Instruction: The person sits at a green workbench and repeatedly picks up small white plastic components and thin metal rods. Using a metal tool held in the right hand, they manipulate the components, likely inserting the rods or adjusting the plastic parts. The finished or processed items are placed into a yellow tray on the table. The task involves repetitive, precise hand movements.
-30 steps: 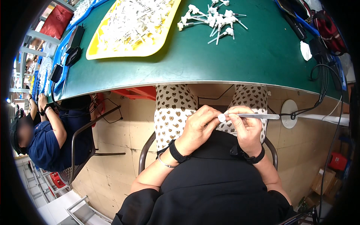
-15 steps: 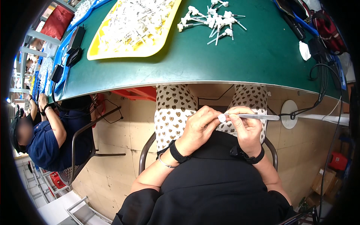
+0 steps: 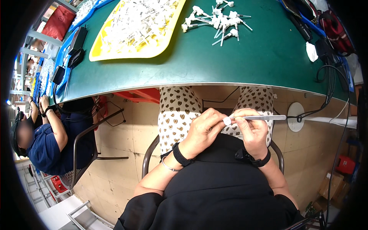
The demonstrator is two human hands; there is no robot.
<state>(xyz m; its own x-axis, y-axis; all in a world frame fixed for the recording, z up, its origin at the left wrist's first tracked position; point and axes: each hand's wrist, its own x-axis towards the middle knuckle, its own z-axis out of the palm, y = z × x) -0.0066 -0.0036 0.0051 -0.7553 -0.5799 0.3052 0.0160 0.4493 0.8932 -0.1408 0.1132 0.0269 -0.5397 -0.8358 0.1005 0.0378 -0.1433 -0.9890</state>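
Above my lap, my left hand point(image 3: 207, 128) pinches a small round white plastic part point(image 3: 227, 121) between thumb and fingers. Metal tweezers point(image 3: 264, 117) lie in the grip of my right hand point(image 3: 251, 130). Their blunt end points right, while the tips reach the white part, partly hidden by my fingers. Both hands almost touch each other. Beyond them on the table lies a loose pile of white parts with thin tubes point(image 3: 226, 23), like small pump heads. A yellow tray point(image 3: 153, 53) to its left is heaped with many similar pieces.
The green table point(image 3: 214, 69) has its front edge just beyond my hands. Black cables point(image 3: 329, 84) hang off its right side, near a white object point(image 3: 311, 51) and a dark red bag point(image 3: 335, 32). At left another person point(image 3: 50, 142) sits at the table.
The tweezers' blunt end has tipped slightly upward. Both hands stay almost in place, and the tray and pile are unchanged.
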